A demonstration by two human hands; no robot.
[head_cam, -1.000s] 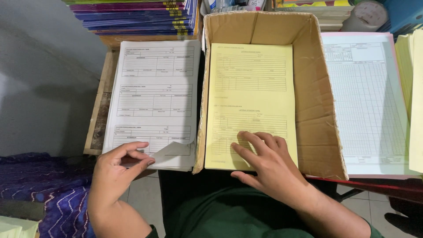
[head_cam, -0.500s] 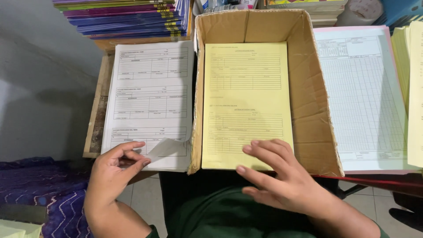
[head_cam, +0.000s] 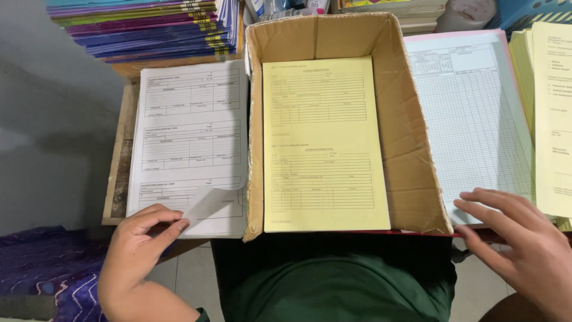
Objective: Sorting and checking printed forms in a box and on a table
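- While the cardboard box (head_cam: 411,149) sits dead centre on the desk, both hands work either side of it.
- Left of the box lies a stack of white forms (head_cam: 190,131), printed with ruled tables, its edge right against the box's left wall.
- Left hand (head_cam: 140,250) is at the near corner of that white stack, thumb and forefinger pinched on the top sheet's lifted corner (head_cam: 211,203), which curls up off the pile.
- Inside the box, a pile of yellow forms (head_cam: 322,143) lies flat on the bottom, filling most of the floor, with nobody touching it.
- Right of the box, a white gridded sheet (head_cam: 476,113) rests on a pink backing, just beside the box's right wall.
- Right hand (head_cam: 518,244) is spread flat over the near corner of that gridded sheet, fingers apart and extended, gripping nothing; fingertips point back toward the box.
- Further right of the box, a stack of pale yellow papers (head_cam: 551,119) overlaps the gridded sheet's far edge.
- Behind the box, to its left, coloured booklets (head_cam: 149,27) are piled in a thick stack.
- Below the box's near wall, the person's dark green shirt (head_cam: 333,280) fills the view.
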